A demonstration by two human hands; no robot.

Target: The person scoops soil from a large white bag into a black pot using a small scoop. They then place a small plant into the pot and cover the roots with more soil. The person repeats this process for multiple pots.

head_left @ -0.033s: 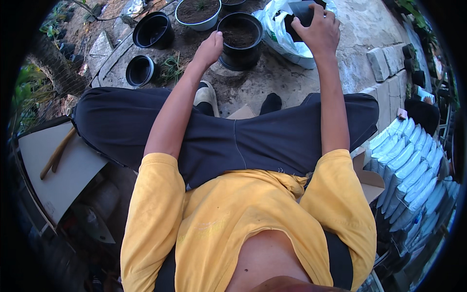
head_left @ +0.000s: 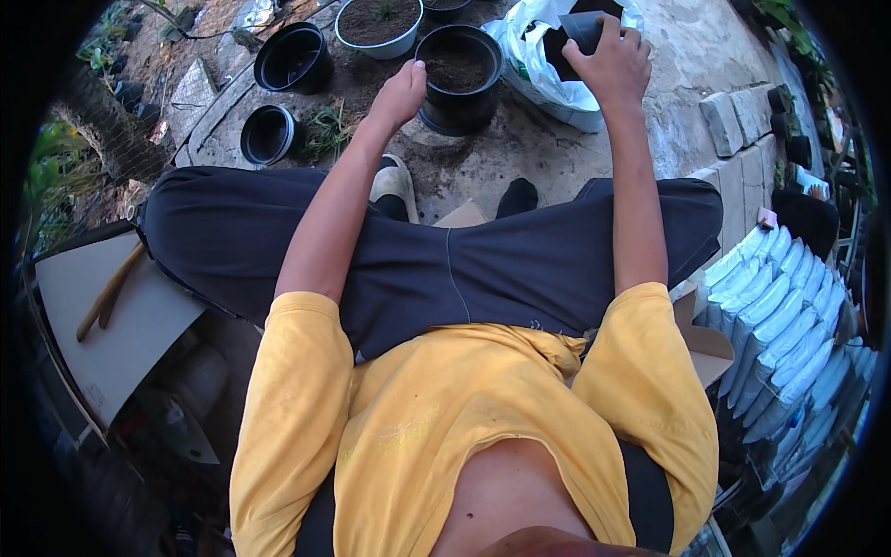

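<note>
A round black plant pot (head_left: 459, 113) with dark soil inside stands on the ground ahead of me. My left hand (head_left: 401, 96) is closed on its left rim, thumb on top. To the right, my right hand (head_left: 614, 65) grips a small dark grey pot (head_left: 583, 32), fingers curled round it. This small pot is tilted over the mouth of a white plastic sack (head_left: 568, 110) that stands open with dark soil in it. Whether soil is inside the small pot cannot be seen.
Two black pots (head_left: 292, 58) stand at the left, one smaller and nearer me. A pale pot of soil (head_left: 394, 45) sits farther back. Grey blocks (head_left: 722, 123) lie right; filled white bags (head_left: 775, 311) are stacked nearer. Cardboard (head_left: 111, 343) with a wooden-handled tool (head_left: 116, 288) lies left.
My right hand and the small pot have shifted very slightly, and the pot sits a little lower at the sack's mouth. My left hand has stayed on the black pot.
</note>
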